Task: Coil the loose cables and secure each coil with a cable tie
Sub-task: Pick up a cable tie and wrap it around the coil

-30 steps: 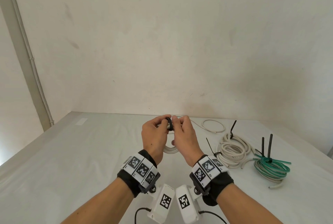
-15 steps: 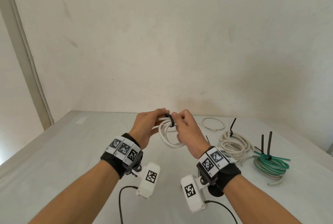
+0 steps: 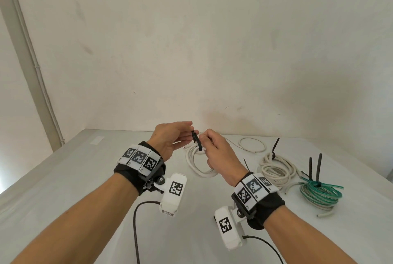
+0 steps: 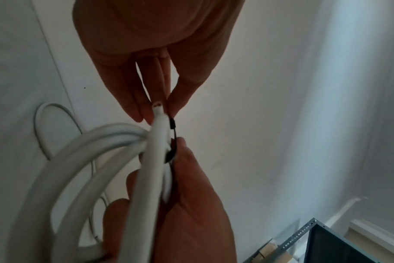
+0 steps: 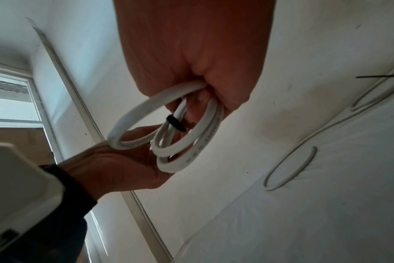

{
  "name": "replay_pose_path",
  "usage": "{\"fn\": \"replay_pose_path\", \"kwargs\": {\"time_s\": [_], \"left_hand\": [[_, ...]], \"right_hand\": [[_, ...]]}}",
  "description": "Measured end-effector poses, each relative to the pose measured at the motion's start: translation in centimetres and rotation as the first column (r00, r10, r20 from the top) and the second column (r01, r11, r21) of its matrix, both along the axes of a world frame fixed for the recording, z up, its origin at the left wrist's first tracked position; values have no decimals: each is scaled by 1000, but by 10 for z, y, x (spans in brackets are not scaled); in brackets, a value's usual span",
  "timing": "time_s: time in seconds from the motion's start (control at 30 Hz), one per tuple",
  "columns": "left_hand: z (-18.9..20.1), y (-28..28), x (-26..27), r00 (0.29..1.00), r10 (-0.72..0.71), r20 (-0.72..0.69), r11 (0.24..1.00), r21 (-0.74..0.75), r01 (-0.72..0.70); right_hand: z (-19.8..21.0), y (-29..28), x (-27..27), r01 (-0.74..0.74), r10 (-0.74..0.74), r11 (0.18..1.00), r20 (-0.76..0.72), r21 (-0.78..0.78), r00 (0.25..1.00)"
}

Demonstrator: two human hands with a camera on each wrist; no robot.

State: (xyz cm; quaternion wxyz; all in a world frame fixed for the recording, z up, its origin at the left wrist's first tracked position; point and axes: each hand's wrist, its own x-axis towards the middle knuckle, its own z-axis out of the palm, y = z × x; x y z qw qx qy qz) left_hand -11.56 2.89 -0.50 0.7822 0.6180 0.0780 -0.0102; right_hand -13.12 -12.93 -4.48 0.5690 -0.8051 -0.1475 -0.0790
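Observation:
A small white cable coil (image 3: 200, 164) hangs above the table from my right hand (image 3: 204, 143), whose fingers curl round its top strands. A black cable tie (image 3: 197, 140) loops round those strands. My left hand (image 3: 190, 134) pinches the tie's upper end between thumb and fingertips. In the left wrist view the left hand (image 4: 160, 113) meets the tie (image 4: 172, 124) beside a cut cable end (image 4: 157, 106). In the right wrist view the right hand (image 5: 198, 99) grips the coil (image 5: 169, 128), and the tie (image 5: 175, 123) shows as a black band.
On the grey table (image 3: 63, 178), right of my hands, lie a cream coil (image 3: 276, 168) with black ties and a green and grey coil (image 3: 321, 193) with upright tie tails. A loose thin white cable (image 3: 253, 146) lies near the wall. The wrist-camera leads hang under my forearms.
My forearms have spread apart and the left wrist has swung left. The white coil now hangs in plain view under the right hand, and the tie's end sticks up between the fingertips.

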Motion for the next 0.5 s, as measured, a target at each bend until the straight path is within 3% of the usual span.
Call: {"fn": "replay_pose_path", "kwargs": {"time_s": [0.2,0.5], "left_hand": [[13,4,7,996,78,43,997,10,-79],[28,14,2,966,135,222,989,23,-143]], "right_hand": [[6,3,-2,0,1,999,18,-50,1000],[13,1,-4,-33,31,993,-24,-112,999]]}}
